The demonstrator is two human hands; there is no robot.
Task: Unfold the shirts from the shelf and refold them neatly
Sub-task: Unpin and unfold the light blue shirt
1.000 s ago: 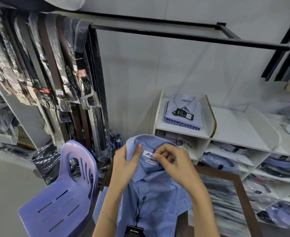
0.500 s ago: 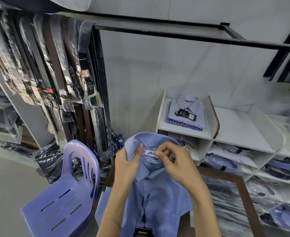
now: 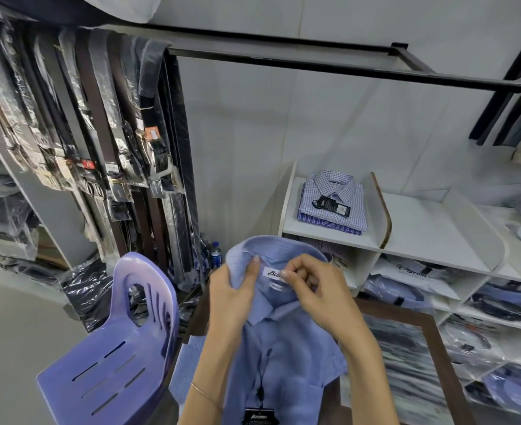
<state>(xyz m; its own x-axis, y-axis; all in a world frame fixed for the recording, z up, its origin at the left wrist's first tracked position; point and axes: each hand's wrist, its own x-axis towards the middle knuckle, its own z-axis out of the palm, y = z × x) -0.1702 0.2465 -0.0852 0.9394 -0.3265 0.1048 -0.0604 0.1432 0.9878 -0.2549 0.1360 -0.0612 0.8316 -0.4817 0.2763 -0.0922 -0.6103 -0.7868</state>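
Note:
I hold a light blue shirt [image 3: 279, 360] up in front of me by its collar, the body hanging down with a black hang tag [image 3: 259, 417] at the bottom. My left hand [image 3: 233, 294] grips the collar's left side, thumb on the inside. My right hand [image 3: 317, 289] pinches the collar at the white brand label. Two folded checked shirts [image 3: 334, 199] lie stacked on the top of the white shelf [image 3: 421, 228] behind.
A purple plastic chair [image 3: 121, 345] stands at the left. Wrapped belts [image 3: 99, 124] hang on a rack at the far left. Bagged shirts [image 3: 397, 291] fill the shelf's lower cubbies. A brown-framed table [image 3: 434, 338] lies under the shirt.
The shirt and both hands have stayed nearly in place on the collar; my view has tilted slightly, so the shelf and chair appear a little lower.

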